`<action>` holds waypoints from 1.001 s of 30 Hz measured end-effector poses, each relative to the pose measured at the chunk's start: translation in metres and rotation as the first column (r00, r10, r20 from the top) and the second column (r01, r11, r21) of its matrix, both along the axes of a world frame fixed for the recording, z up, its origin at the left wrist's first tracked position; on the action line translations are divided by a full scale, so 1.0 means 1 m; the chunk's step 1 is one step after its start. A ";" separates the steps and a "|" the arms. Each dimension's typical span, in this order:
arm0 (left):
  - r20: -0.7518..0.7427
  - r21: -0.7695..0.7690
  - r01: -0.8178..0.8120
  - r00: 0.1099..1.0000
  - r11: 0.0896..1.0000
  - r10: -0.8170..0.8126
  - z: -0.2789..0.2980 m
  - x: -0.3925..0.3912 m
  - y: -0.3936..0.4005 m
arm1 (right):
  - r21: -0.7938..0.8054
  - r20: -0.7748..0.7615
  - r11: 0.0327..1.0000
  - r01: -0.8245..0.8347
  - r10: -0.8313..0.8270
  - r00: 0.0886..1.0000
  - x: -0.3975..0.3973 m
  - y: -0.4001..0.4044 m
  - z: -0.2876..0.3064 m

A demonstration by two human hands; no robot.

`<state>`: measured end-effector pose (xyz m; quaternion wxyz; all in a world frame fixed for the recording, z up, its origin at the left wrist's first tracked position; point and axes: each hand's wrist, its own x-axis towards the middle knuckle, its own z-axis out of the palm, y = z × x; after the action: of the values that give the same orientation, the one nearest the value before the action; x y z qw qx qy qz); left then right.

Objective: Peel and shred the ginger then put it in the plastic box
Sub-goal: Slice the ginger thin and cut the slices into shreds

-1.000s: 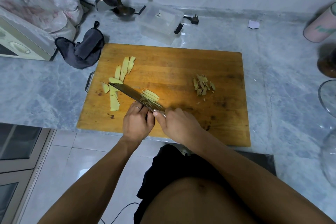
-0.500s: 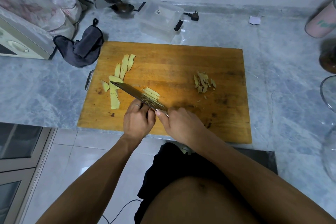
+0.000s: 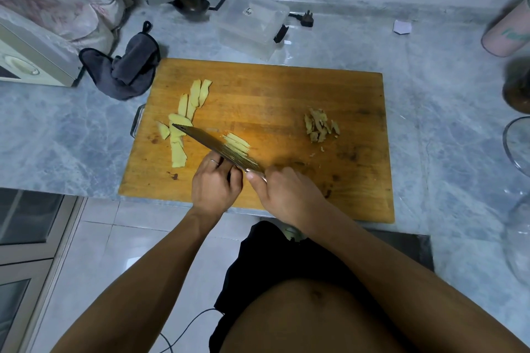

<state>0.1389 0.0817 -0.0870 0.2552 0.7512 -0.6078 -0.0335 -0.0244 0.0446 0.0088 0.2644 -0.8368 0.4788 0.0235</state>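
Two hands work close together near the front edge of the rectangular orange-brown wooden cutting board [image 3: 286, 100]: the right hand [image 3: 289, 195] is wrapped around the handle of a long, dark-bladed kitchen knife [image 3: 218, 149], thumb lying along the handle's top, while the left hand [image 3: 215, 183], a thin ring on one finger, is curled knuckles-up against the near face of the blade, apparently pinning the ginger being cut, though that piece is hidden under the fingers. Just past the blade lies a small fan of pale yellow ginger strips [image 3: 236, 145], fine and matchstick-like, which suggests shredding is under way. Beyond the knife tip, toward the board's left edge, a loose line of flat, pale yellow ginger slices [image 3: 186, 114] waits, broad and smooth-faced, not yet cut into shreds. Toward the board's right side sits a small heap of brownish, curled ginger peelings [image 3: 319, 126], rough and papery-looking, so peeling seems finished. By my reading, the task is roughly midway: most slices remain to be shredded, and nothing has been moved to the clear, rectangular plastic box [image 3: 252, 26], which stands on the grey-veined marble counter [image 3: 430, 112] just behind the board's back edge; it looks empty. A crumpled dark grey cloth [image 3: 126, 69] lies off the board's back left corner.
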 end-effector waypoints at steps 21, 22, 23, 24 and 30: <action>-0.026 0.027 -0.034 0.999 0.999 0.034 -0.002 0.002 0.001 | -0.007 0.005 1.000 -0.018 0.018 1.000 0.005 -0.004 -0.003; -0.031 0.033 -0.033 0.999 0.999 0.034 -0.003 0.002 0.001 | -0.009 0.007 1.000 -0.019 0.019 1.000 0.005 -0.004 -0.003; -0.031 0.038 -0.030 0.999 0.999 0.032 -0.003 0.002 0.002 | -0.012 0.011 1.000 -0.018 0.018 1.000 0.004 -0.004 -0.004; -0.028 0.041 -0.023 0.999 0.999 0.024 -0.004 0.002 0.002 | -0.012 0.016 1.000 -0.017 0.017 1.000 0.003 -0.004 -0.004; -0.016 0.012 -0.024 1.000 1.000 0.024 -0.001 0.003 0.000 | -0.008 -0.001 0.999 -0.036 0.036 0.999 -0.003 -0.003 0.000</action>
<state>0.1416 0.0821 -0.0883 0.2558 0.7598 -0.5963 -0.0400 -0.0275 0.0414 0.0085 0.2605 -0.8463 0.4640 0.0266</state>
